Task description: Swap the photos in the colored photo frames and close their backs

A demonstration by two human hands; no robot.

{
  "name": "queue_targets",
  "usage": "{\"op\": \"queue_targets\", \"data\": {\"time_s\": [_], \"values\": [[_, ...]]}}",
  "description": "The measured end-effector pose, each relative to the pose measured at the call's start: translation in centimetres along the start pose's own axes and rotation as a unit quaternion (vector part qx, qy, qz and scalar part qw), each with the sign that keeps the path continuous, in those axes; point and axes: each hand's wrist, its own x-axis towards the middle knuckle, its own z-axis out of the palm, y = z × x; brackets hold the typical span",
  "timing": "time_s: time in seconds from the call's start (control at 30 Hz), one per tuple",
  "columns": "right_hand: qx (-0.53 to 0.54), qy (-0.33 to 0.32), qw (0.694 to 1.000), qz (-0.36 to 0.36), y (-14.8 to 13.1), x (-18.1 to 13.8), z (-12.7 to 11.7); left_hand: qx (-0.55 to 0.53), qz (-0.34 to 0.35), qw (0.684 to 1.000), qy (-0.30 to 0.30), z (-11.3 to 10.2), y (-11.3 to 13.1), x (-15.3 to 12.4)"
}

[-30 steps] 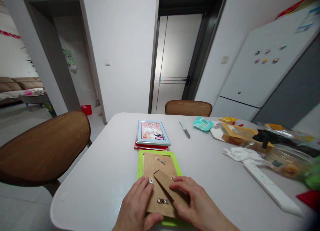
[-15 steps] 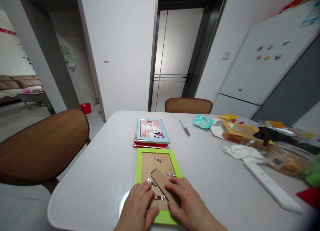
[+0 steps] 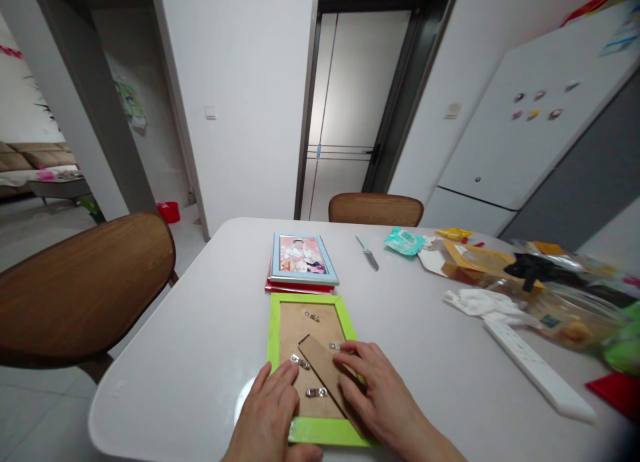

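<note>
A green picture frame (image 3: 274,329) lies face down on the table, its brown backing board (image 3: 293,315) upward. Metal turn clips (image 3: 316,393) sit on the backing, and a brown stand leg (image 3: 320,365) runs diagonally across it. My left hand (image 3: 270,412) rests over the frame's lower left side, fingers stretched, thumb by the bottom edge. My right hand (image 3: 377,389) lies over the right side, fingers bent and apart. Its forefinger is at the right-hand clip (image 3: 335,346), and its thumb is against the stand leg.
Beyond the green frame lies a stack with a blue photo frame (image 3: 327,265) above a red one (image 3: 300,289). A knife (image 3: 369,255), wipes pack (image 3: 404,242), white cloth (image 3: 487,307), power strip (image 3: 540,372) and plastic tub (image 3: 575,315) lie to the right. Wooden chairs (image 3: 85,282) flank the table.
My right hand has shifted up along the frame's right side, its forefinger now at the right-hand clip. My left hand has moved slightly left and down, with its thumb lower.
</note>
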Motion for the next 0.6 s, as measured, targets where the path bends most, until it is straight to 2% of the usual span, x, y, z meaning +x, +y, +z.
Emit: {"op": "queue_targets", "data": {"time_s": [0.1, 0.2, 0.6], "values": [[-0.039, 0.031, 0.999, 0.02, 0.9, 1.0, 0.1, -0.002, -0.005, 1.0, -0.004, -0.1, 0.0, -0.1], [-0.066, 0.035, 0.997, 0.022, 1.5, 1.7, 0.3, -0.004, -0.005, 1.0, -0.006, -0.3, 0.2, -0.1], [-0.045, 0.061, 0.996, 0.046, 2.3, 3.1, 0.7, -0.018, -0.015, 1.0, -0.019, -0.8, 0.4, 0.1]]}}
